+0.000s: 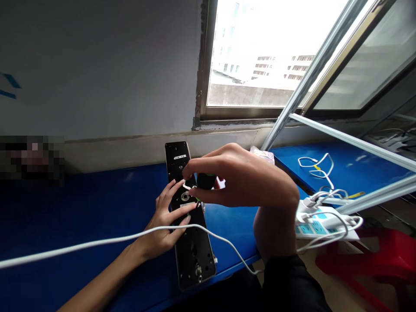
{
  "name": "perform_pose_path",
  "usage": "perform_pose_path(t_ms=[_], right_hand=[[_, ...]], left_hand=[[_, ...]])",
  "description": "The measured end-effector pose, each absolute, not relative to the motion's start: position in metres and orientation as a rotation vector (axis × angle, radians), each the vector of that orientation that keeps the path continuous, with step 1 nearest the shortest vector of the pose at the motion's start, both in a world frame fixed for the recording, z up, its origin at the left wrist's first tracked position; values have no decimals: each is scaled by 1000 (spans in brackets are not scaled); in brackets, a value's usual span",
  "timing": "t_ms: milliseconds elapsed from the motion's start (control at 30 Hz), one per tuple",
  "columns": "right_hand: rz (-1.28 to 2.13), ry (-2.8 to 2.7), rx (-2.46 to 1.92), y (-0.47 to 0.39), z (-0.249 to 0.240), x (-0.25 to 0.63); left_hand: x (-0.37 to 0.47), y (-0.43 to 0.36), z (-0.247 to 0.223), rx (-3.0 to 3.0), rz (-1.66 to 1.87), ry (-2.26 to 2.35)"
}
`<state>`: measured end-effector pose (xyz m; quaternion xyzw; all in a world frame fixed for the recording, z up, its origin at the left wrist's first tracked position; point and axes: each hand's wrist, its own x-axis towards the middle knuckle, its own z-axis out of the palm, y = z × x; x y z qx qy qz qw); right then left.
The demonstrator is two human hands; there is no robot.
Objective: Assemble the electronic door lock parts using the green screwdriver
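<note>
A long black metal panel (195, 251) lies on the blue table, with a pale label near its far end and a round metal fitting (185, 196) near its middle. My left hand (164, 223) rests on the panel, fingers spread around the fitting and holding nothing. Above the panel, my right hand (240, 175) is curled around a black-and-green tool (205, 181) that looks like a screwdriver, mostly hidden by the fingers. Its thumb and forefinger are close to a short white wire (186, 186); contact is unclear. A metal lock-like part (198, 273) stands on the near end.
A white cable (113, 237) crosses in front of my left hand and the panel. To the right are a power strip (321, 225) with plugged cables, a metal frame (351, 141) and a red stool (373, 260). Behind the blue table (81, 208) are a wall and window.
</note>
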<state>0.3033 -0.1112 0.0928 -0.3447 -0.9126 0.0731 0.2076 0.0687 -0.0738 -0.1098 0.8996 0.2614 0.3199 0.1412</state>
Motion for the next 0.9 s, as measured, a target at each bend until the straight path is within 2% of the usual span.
perform_pose_path(t_ms=[100, 900], right_hand=[[283, -2576, -894, -111, 93, 307], [164, -2516, -955, -97, 88, 311]], left_hand=[[69, -74, -107, 2583, 910, 754], [68, -74, -107, 2557, 897, 744]])
